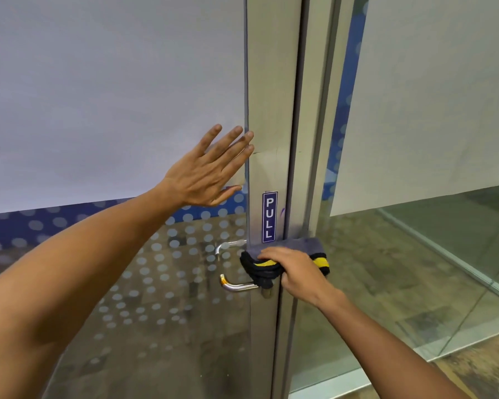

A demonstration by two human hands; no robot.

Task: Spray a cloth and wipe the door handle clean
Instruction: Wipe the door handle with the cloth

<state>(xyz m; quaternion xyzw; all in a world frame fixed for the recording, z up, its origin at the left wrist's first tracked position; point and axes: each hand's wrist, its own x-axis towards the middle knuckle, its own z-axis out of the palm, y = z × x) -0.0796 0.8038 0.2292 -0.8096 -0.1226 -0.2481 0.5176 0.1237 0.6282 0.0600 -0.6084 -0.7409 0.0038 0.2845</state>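
On the far left I see my left arm reaching up across the glass door [156, 283], which has rows of pale dots and a blue band on it. My left hand [208, 171] is flat against the white sheet on the glass, with the fingers [228, 139] spread wide open and holding nothing; the tips just reach the edge of the grey metal door frame [271, 110]. Lower down and a bit to the right is the door handle [236, 285], a shiny silver bar that sticks out to the left from the frame and bends at its end. I can see a second silver bar [228, 245] just above it, but I cannot tell if it is on the other side of the glass. On the frame above the handle is a blue sticker [269, 216] that says PULL. Right under the sticker is the cloth [271, 269], grey on top with black and yellow stripes, bunched up and pressed on the frame where the handle joins it. My right hand [297, 272] lies on top of the cloth, fingers curled down over it and gripping it. To the right is another glass panel [415, 254] with a brown floor [473, 370] below it
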